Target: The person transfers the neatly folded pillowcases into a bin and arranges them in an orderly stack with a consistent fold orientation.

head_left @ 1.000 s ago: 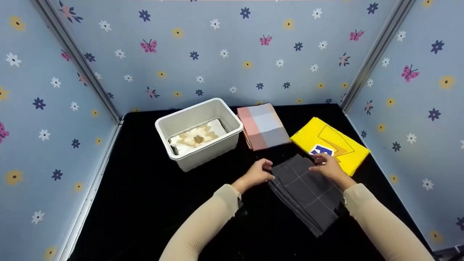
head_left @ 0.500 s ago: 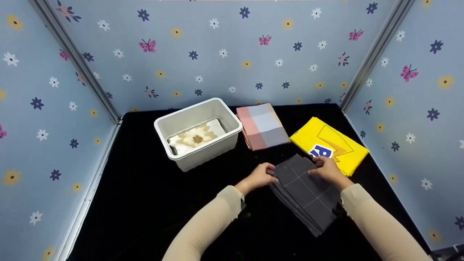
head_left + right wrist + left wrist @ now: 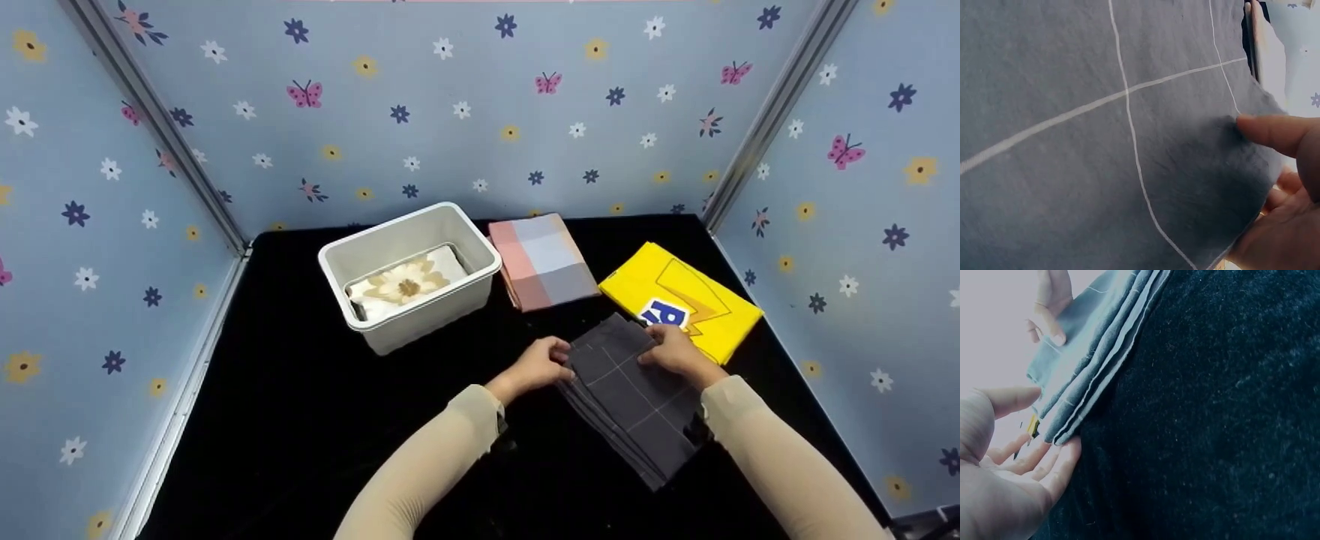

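A folded dark grey cloth (image 3: 630, 375) with thin white check lines lies slanted on the black table, its layers stacked along the near left side. My left hand (image 3: 534, 365) is at its upper left edge. In the left wrist view the fingers (image 3: 1064, 464) reach under the cloth's corner, while the thumb stays spread from them beside the edge. My right hand (image 3: 679, 352) pinches the upper right edge, with the thumb (image 3: 1269, 132) on top and the other fingers curled below, partly hidden by the cloth.
A light grey bin (image 3: 420, 321) at the back holds a folded white cloth with a beige flower (image 3: 409, 281). Beside it lies a folded pink and blue-grey checked cloth (image 3: 546, 259). A folded yellow cloth (image 3: 694, 292) lies right of that. Patterned walls (image 3: 480, 112) enclose the table.
My right hand's grip has closed on the grey cloth's edge, and the cloth's far corner has lifted slightly. My left hand has shifted a little to the right along the edge.
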Action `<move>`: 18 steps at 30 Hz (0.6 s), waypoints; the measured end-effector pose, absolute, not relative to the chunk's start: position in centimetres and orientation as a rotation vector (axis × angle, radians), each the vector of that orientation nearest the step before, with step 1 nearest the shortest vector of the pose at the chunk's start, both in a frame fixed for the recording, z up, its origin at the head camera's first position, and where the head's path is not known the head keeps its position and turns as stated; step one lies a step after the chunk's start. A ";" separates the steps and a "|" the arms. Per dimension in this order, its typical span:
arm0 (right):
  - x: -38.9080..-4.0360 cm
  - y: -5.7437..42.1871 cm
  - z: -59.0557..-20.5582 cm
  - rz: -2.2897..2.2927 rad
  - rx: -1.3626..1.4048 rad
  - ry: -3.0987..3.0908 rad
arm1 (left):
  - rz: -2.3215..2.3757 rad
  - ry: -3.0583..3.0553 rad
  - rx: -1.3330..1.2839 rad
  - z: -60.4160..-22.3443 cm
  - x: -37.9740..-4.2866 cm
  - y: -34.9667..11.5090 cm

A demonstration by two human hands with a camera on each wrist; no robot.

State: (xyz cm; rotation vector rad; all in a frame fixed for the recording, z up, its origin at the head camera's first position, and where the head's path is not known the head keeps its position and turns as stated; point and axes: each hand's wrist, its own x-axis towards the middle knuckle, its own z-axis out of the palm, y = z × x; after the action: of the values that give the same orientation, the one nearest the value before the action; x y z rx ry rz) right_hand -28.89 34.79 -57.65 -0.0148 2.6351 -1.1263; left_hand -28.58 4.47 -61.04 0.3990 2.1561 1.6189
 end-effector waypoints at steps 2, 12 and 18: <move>-28.9 34.8 -57.8 -1.143 -0.035 2.647 | 1.605 2.198 0.421 -61.0 -28.6 4.2; -29.2 34.9 -56.3 -1.247 -0.057 2.580 | 1.618 2.316 0.493 -60.5 -29.4 3.3; -29.4 34.7 -54.9 -1.346 -0.269 2.515 | 1.649 2.299 0.550 -59.9 -29.6 3.3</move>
State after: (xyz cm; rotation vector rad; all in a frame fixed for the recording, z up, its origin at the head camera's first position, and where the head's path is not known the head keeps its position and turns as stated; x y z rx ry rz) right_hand -29.38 34.67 -54.86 -0.2690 2.5152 -1.3463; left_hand -29.58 3.33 -59.85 0.5499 2.2992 1.6487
